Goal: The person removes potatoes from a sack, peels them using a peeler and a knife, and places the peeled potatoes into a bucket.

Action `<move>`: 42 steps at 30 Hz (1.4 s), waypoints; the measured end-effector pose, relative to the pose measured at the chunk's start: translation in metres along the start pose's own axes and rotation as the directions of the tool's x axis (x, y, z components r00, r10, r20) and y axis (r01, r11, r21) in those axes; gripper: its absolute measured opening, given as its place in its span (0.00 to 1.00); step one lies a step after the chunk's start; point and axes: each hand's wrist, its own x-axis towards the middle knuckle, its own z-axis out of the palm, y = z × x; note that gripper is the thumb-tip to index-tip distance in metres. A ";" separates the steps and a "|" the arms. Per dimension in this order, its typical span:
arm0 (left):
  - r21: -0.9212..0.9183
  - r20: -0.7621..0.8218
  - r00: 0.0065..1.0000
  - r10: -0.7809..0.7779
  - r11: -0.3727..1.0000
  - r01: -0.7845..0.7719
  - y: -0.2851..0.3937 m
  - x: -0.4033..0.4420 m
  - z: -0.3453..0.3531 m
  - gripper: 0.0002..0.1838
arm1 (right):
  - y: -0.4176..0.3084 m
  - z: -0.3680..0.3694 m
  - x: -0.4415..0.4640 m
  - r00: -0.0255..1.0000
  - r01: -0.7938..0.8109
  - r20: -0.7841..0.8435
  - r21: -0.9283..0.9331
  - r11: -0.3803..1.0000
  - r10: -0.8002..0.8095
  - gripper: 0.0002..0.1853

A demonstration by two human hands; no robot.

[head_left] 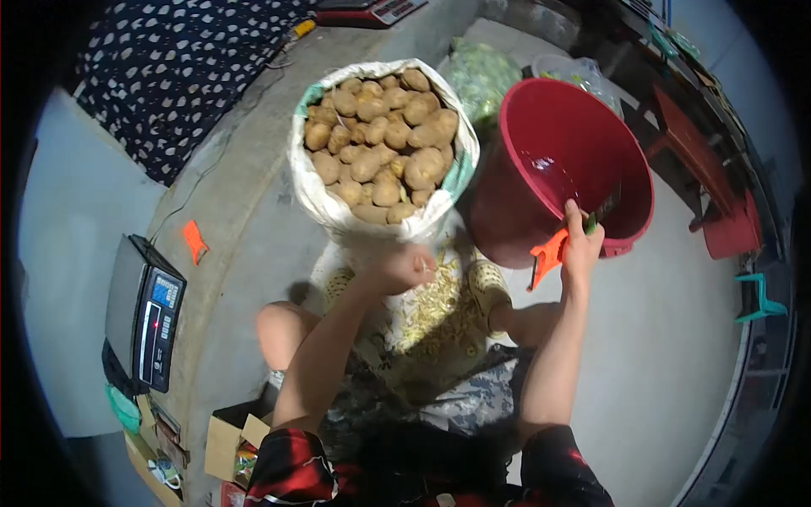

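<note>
My right hand is closed around an orange peeler at the near rim of a large red bucket. A small dark green thing shows beside its fingers. My left hand is closed below the potato sack and slightly blurred; what it holds, if anything, is too small to name. The white sack stands open, full of brown potatoes. Peelings lie on the floor between my feet.
A digital scale stands at the left, near an orange object. An open cardboard box is at the lower left. Behind the bucket lies a bag of green vegetables. A teal stool stands at the right.
</note>
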 end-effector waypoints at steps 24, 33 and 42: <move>-0.627 -0.491 0.834 -0.251 0.767 -0.138 -0.040 0.002 -0.114 0.40 | 0.009 0.033 -0.011 0.966 0.161 0.251 -0.392 0.906 -0.064 0.31; -0.930 -0.240 0.971 -0.015 0.292 -0.225 0.004 -0.031 0.026 0.39 | 0.015 0.094 -0.043 0.977 0.077 0.208 -0.178 0.981 -0.039 0.29; -0.945 -0.099 0.993 -0.069 0.318 -0.072 0.009 -0.046 0.026 0.36 | 0.008 0.108 -0.056 0.908 0.384 0.345 -0.457 0.802 -0.238 0.20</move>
